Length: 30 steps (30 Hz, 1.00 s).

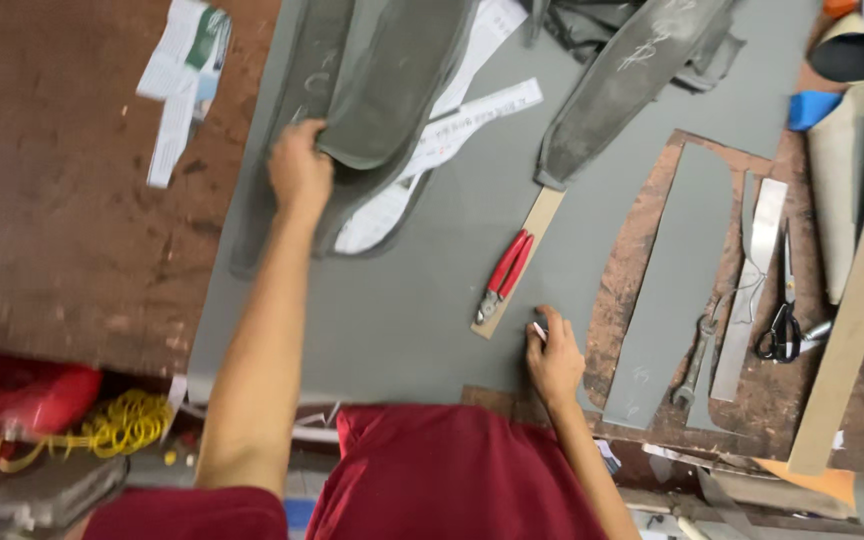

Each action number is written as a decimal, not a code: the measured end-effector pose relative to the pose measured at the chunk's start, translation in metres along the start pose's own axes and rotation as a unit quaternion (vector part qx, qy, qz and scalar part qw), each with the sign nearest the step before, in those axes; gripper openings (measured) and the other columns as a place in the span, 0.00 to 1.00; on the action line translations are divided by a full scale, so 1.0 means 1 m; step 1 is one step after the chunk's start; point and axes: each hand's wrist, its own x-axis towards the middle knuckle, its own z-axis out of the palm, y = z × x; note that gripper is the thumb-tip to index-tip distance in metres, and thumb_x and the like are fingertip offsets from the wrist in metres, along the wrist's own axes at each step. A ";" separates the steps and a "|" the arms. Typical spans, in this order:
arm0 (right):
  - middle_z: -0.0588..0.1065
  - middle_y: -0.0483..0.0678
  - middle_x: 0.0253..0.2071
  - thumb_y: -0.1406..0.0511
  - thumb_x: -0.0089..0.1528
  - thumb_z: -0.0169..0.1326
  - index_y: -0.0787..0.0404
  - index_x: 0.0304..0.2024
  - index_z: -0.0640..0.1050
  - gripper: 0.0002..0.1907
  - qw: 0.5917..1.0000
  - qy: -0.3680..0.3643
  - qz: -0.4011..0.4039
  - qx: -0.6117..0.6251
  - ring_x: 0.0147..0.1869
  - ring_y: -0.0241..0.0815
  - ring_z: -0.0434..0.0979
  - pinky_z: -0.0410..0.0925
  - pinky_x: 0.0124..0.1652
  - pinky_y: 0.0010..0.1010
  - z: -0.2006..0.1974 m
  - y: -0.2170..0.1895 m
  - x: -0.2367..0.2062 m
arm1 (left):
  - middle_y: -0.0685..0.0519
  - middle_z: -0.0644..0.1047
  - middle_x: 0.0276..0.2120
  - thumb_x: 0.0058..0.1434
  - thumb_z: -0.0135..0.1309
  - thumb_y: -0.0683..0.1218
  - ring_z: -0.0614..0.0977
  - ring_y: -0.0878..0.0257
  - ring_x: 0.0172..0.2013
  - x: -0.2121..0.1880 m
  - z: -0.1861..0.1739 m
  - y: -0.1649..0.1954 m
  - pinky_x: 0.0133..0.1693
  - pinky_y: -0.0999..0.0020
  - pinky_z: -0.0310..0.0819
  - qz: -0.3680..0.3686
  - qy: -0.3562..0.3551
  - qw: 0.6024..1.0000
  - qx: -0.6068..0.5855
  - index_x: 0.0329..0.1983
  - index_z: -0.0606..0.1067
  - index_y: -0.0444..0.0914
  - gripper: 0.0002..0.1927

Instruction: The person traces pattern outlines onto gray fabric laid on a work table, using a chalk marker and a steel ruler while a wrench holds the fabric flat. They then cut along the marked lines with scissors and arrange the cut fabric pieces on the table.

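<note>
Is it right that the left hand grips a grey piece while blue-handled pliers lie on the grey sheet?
Not quite. In the head view the pliers have red handles, not blue. The left hand does grip a grey piece, and the pliers lie on the grey sheet.

From my remote feed, a worn brown surface [62, 220] carries a large grey sheet [402, 310] spread across its middle. On the sheet I see red-handled pliers [504, 275] lying on a tan strip [522, 255], and long grey cut pieces [392, 90] over white paper patterns [472, 120]. To the right, black-handled scissors [782, 320], a wrench [697, 360] and a metal ruler [752, 290] rest beside another grey cut piece [677, 280].
</note>
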 end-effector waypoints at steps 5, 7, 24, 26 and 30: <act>0.77 0.53 0.47 0.60 0.64 0.55 0.50 0.56 0.75 0.17 0.999 0.037 -0.001 0.006 0.48 0.59 0.78 0.70 0.41 0.48 0.007 -0.010 0.003 | 0.42 0.81 0.38 0.65 0.55 0.32 0.83 0.45 0.44 0.077 -0.030 -0.036 0.47 0.54 0.77 0.077 0.102 0.987 -0.097 0.43 0.79 0.35 0.08; 0.77 0.53 0.47 0.60 0.65 0.55 0.50 0.56 0.75 0.16 0.999 0.031 0.014 0.013 0.48 0.59 0.78 0.69 0.43 0.48 0.008 -0.013 0.004 | 0.44 0.82 0.42 0.65 0.47 0.31 0.86 0.51 0.45 0.108 -0.045 -0.054 0.48 0.57 0.81 -0.005 0.088 0.970 -0.226 0.47 0.77 0.35 0.12; 0.79 0.52 0.36 0.59 0.61 0.58 0.50 0.54 0.76 0.18 0.989 -0.053 0.125 0.053 0.39 0.52 0.80 0.70 0.41 0.41 -0.001 -0.039 0.027 | 0.40 0.79 0.44 0.52 0.66 0.48 0.80 0.43 0.48 -0.004 -0.008 -0.004 0.46 0.45 0.72 0.008 -0.157 0.984 0.079 0.59 0.72 0.35 0.32; 0.78 0.52 0.35 0.59 0.61 0.58 0.51 0.54 0.75 0.18 0.988 -0.061 0.130 0.059 0.38 0.51 0.80 0.70 0.41 0.40 -0.002 -0.040 0.028 | 0.44 0.80 0.47 0.59 0.63 0.45 0.81 0.46 0.52 -0.005 0.005 0.009 0.51 0.44 0.71 -0.017 -0.214 0.974 0.073 0.61 0.71 0.35 0.27; 0.78 0.51 0.34 0.60 0.60 0.59 0.52 0.53 0.76 0.18 0.988 -0.065 0.132 0.053 0.38 0.49 0.79 0.70 0.41 0.40 -0.003 -0.044 0.031 | 0.40 0.78 0.54 0.62 0.60 0.46 0.79 0.42 0.55 -0.021 0.038 0.037 0.56 0.51 0.71 -0.003 -0.222 0.966 -0.131 0.58 0.73 0.34 0.22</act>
